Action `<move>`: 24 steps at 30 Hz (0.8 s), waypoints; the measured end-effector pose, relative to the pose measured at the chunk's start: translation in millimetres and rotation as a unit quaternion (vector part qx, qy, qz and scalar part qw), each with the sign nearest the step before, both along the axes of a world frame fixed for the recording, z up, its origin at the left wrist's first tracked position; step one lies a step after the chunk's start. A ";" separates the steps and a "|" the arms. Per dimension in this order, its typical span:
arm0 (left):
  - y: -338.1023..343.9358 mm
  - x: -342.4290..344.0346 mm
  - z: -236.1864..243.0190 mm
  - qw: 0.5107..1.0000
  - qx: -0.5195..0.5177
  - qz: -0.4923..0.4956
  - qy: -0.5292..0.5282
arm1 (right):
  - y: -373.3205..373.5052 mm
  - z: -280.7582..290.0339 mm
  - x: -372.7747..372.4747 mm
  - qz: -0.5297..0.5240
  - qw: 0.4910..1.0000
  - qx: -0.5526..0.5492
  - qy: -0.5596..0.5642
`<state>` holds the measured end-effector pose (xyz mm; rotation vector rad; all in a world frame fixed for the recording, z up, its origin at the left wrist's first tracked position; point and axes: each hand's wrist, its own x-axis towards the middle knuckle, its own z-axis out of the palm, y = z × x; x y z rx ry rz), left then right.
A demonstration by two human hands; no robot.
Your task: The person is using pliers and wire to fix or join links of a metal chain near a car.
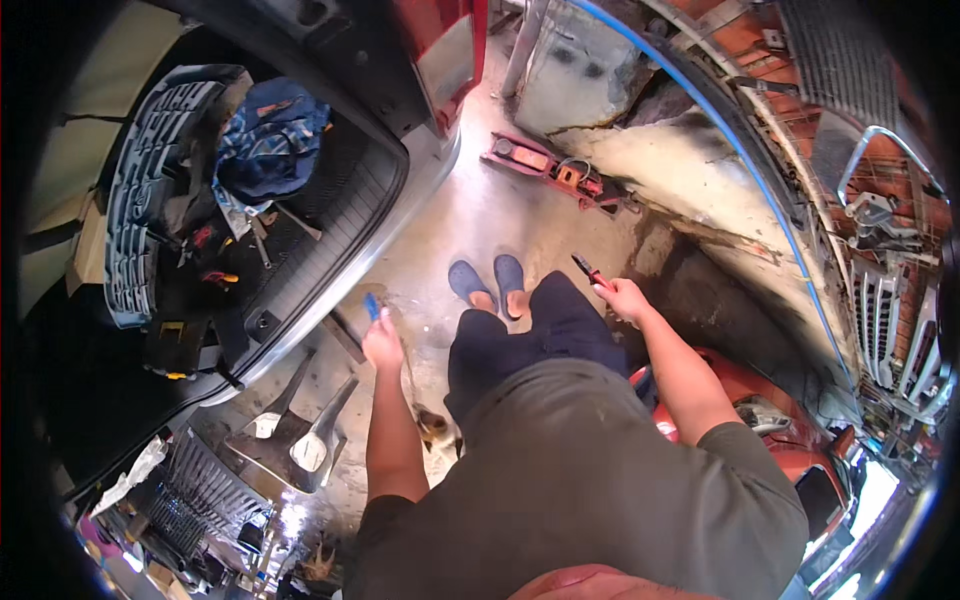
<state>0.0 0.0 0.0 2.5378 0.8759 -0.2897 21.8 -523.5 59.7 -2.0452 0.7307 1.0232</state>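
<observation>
My left hand (382,342) is closed around a small blue object (372,306), whose kind I cannot make out. It hangs over the floor just outside the open rear of a vehicle. My right hand (626,299) grips a tool that looks like pliers (589,270), with red handles and a dark pointed tip. That tip points forward and left, away from my body. Inside the vehicle's cargo area lie a crumpled dark blue cloth item (270,140), a grey car grille (135,215) and several loose tools, among them a metal wrench (262,248).
A red floor jack (550,168) sits on the concrete floor ahead. Along the right wall runs a blue hose (715,115). Car parts lie at the lower left, near a cat-like animal (435,428) by my left leg. Behind me on the right stands a red vehicle (790,430).
</observation>
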 end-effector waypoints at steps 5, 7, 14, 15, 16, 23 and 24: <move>-29.5 32.7 -58.9 0.989 -0.093 -0.043 0.108 | 22.2 -95.6 9.3 -0.152 0.984 0.053 0.074; -65.9 32.5 -77.7 0.985 -0.109 -0.025 0.132 | 14.4 -124.3 9.0 -0.167 0.980 0.043 0.099; -166.2 57.9 -158.4 0.969 -0.236 -0.066 0.030 | -33.3 -283.5 42.0 -0.234 0.953 0.141 0.129; -180.1 58.4 -168.6 0.969 -0.233 -0.068 0.036 | -37.1 -301.5 52.8 -0.271 0.944 0.155 0.110; -191.3 58.6 -180.7 0.965 -0.248 -0.083 -0.011 | -40.1 -315.3 66.3 -0.309 0.932 0.169 0.090; -260.5 106.3 -314.9 0.961 -0.221 -0.165 0.015 | -114.6 -440.3 161.7 -0.299 0.942 0.149 0.010; -282.9 128.0 -322.8 0.942 -0.293 -0.162 -0.016 | -136.6 -458.2 170.2 -0.283 0.950 0.133 -0.013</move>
